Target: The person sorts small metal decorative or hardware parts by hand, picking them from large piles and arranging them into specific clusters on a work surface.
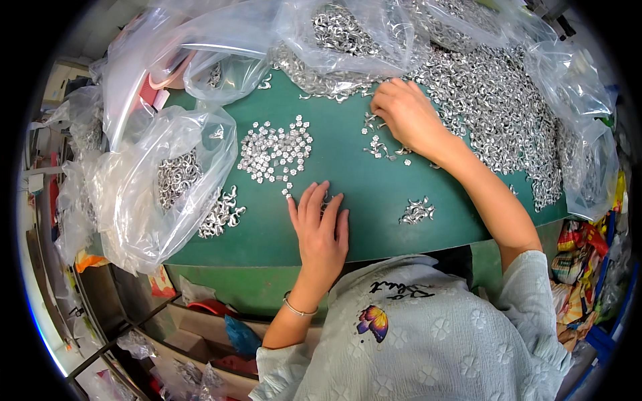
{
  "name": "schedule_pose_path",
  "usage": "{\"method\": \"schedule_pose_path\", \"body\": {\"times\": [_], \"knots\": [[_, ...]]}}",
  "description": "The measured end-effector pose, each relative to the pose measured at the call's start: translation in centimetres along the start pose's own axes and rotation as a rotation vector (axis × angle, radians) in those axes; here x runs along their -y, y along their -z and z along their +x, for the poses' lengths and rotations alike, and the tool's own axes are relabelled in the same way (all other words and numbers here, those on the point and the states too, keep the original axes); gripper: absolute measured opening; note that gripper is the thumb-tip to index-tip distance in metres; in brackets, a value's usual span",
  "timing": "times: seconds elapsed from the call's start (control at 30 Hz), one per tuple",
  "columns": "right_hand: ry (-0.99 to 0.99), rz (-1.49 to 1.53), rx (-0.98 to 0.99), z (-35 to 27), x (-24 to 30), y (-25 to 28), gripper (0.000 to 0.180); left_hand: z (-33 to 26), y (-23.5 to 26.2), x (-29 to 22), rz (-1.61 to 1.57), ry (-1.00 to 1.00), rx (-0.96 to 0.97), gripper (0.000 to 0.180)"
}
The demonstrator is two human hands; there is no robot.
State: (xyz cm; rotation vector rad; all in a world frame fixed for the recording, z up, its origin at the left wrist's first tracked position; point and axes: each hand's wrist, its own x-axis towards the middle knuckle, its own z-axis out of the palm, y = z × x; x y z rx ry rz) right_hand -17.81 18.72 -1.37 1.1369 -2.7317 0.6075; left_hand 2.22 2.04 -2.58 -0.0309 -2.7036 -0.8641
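Observation:
My left hand point(319, 230) rests on the green tabletop point(341, 154) with its fingers spread. A few small metal pieces show between those fingers. Just beyond it lies a loose group of small silver flower-shaped pieces point(274, 150). Farther off, my right hand point(409, 117) reaches to the edge of a large heap of curved silver metal pieces point(501, 107). Its fingers are curled down and pressed together, and what they pinch is hidden. Beside them lies a small scatter of flower-shaped pieces point(378, 147). A little pile of curved pieces point(417, 210) sits nearer the front edge.
At the left, a clear plastic bag point(134, 194) holds metal rings point(178, 179), with more curved pieces point(223, 214) beside it. Another clear bag point(344, 33) of metal parts stands at the far side. Below the table are shelves point(194, 334); colourful packages point(575, 254) are at the right.

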Motion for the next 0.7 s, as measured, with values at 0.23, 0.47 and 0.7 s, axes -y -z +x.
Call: {"method": "schedule_pose_path", "body": {"times": [0.23, 0.47, 0.7], "knots": [[0.063, 0.036, -0.051, -0.1, 0.3, -0.3, 0.005, 0.0, -0.1, 0.1, -0.079, -0.017, -0.04, 0.026], [-0.015, 0.018, 0.0, -0.7, 0.7, 0.5, 0.006, 0.2, -0.2, 0.1, -0.117, -0.026, -0.034, 0.028], [0.036, 0.206, -0.04, -1.6, 2.9, 0.4, 0.011, 0.3, -0.1, 0.1, -0.146, -0.016, -0.018, 0.03]]}}
